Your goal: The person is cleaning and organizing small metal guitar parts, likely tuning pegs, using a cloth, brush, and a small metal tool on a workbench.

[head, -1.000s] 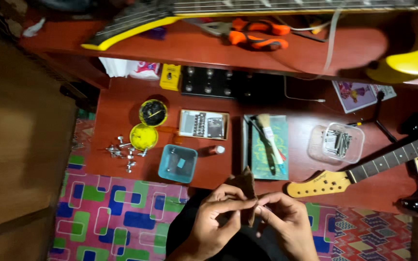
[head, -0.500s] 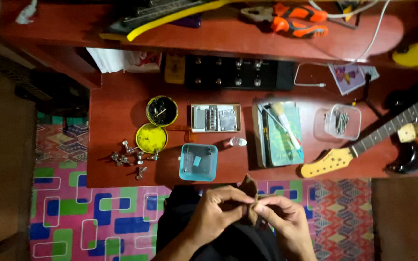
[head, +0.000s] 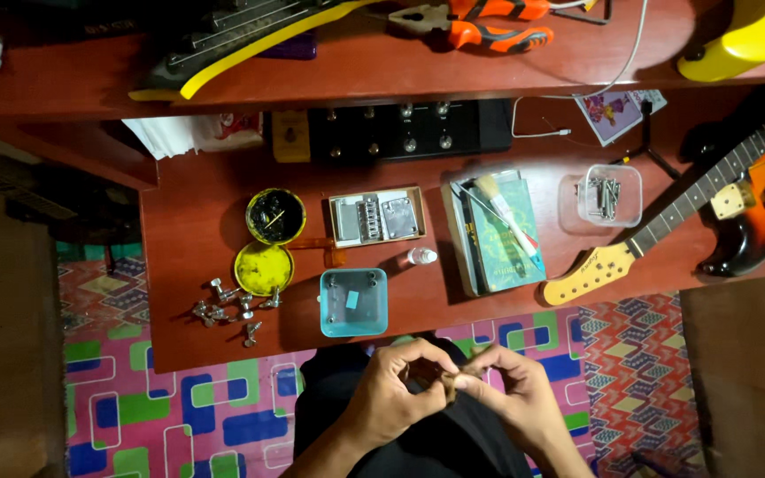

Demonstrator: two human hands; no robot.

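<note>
My left hand (head: 393, 392) and my right hand (head: 513, 396) meet over my lap, below the front edge of the low red table (head: 188, 239). Both pinch a small brown piece (head: 447, 382) between fingertips; its exact shape is hard to tell. Just above my hands on the table stands a light blue square tray (head: 353, 302) with small parts. Several silver tuning pegs (head: 232, 307) lie loose to its left.
On the table: a yellow tin and lid (head: 270, 239), a box with metal plates (head: 375, 218), a small bottle (head: 420, 257), a book with a brush (head: 499, 232), a clear tub of screws (head: 610, 195), a guitar neck (head: 657, 235). A pedal board (head: 391, 129) sits behind. Pliers (head: 480, 22) lie on the upper shelf.
The view has drifted downward and left, so the table sits higher in frame. My hands stay together on the small brown piece, fingers shifting slightly.
</note>
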